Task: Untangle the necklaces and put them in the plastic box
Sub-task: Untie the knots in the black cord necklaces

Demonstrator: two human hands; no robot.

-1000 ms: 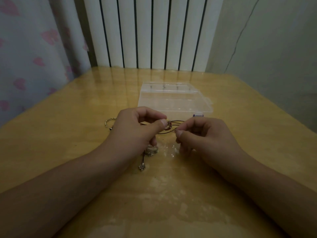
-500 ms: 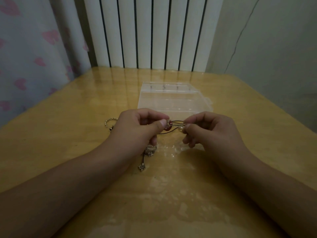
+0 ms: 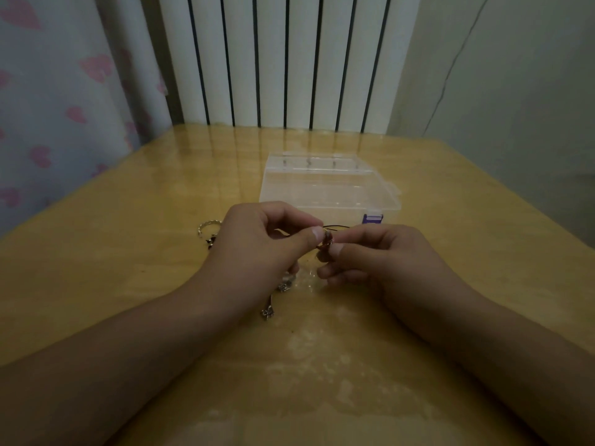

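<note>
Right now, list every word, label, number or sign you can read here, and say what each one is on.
None: no readable text anywhere in this view.
plastic box: clear, no label showing.
purple latch: pale mark on it, too small and blurred to read.
curtain: pink heart shapes only, no writing.
necklaces: no tag or lettering visible.

I found no writing that I could read anywhere before me; the clear plastic box [image 3: 328, 188] bore no label or brand that I could make out; its small purple clasp [image 3: 373, 218] was too blurred to show any mark; the curtain [image 3: 48, 107] carried only pink hearts, no letters or numbers.
</note>
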